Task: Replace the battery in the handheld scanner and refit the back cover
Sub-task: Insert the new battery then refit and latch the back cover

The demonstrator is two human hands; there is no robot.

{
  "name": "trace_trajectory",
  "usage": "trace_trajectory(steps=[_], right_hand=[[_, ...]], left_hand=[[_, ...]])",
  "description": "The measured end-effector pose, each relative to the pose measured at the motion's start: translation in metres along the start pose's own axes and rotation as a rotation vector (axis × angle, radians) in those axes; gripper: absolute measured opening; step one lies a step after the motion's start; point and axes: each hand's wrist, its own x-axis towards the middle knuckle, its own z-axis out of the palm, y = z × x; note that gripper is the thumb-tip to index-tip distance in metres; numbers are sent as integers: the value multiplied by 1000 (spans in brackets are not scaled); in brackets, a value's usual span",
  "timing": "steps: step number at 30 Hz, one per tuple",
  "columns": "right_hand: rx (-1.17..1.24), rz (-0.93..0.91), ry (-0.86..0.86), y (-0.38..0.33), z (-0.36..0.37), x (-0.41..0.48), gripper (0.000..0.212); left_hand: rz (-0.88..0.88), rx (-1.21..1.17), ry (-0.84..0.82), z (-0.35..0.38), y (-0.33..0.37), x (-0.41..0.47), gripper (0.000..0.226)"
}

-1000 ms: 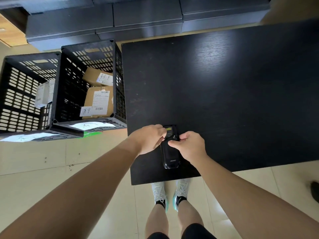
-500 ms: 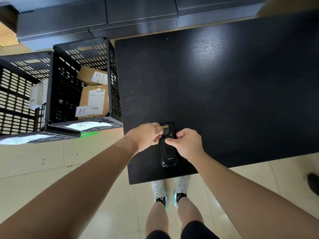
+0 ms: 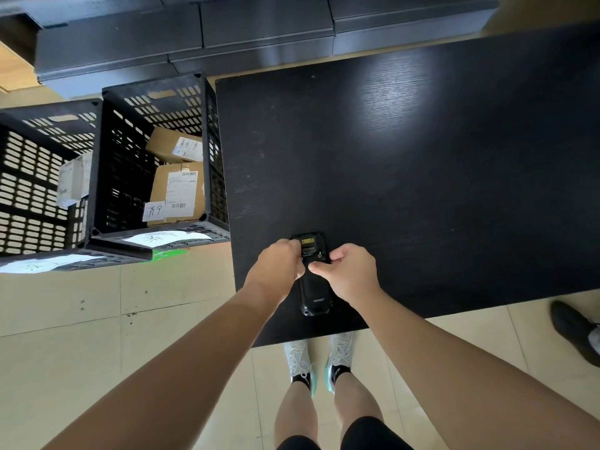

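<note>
A black handheld scanner (image 3: 314, 293) lies back-up on the black table (image 3: 422, 177), near its front left corner, with its lettered end towards me. A yellow label shows at its far end. My left hand (image 3: 281, 266) grips the scanner's left side at the upper part, fingers curled onto it. From the right, my right hand (image 3: 349, 274) holds the same part, thumb pressed on the back. The fingers hide the middle of the back, so I cannot tell whether the cover is seated.
Two black slotted crates (image 3: 156, 157) stand on the floor left of the table, holding cardboard parcels (image 3: 177, 190) with labels. Dark cabinets (image 3: 227, 30) run along the far side. Someone's dark shoe (image 3: 574, 329) is at the right, beside the table's front edge.
Both hands stay on the scanner's upper part; the fingers have shifted slightly. The head view has drifted a little, so the scene sits lower in frame.
</note>
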Motion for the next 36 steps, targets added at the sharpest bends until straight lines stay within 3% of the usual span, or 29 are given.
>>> trace_trajectory(steps=[7, 11, 16, 20, 25, 30, 36], right_hand=[[-5, -7, -8, 0, -2, -1, 50], [-44, -60, -27, 0, -6, -1, 42], [-55, -137, -57, 8, -11, 1, 35], [-272, -499, -61, 8, -30, 14, 16], [-736, -985, -358, -15, -51, 39, 18], [-964, -1245, -433, -30, -49, 59, 13], [-1049, -1356, -468, -38, -48, 63, 15]], left_hand=[[-38, -127, 135, 9, -3, -9, 13], [3, -367, 138, 15, -11, -23, 50], [-22, -505, 74, 23, -16, -29, 95], [-80, -630, 87, 27, -14, -30, 99], [-101, -657, 84, 28, -12, -31, 98], [-97, -687, 88, 30, -15, -31, 97], [-137, -725, 80, 32, -17, -30, 99]])
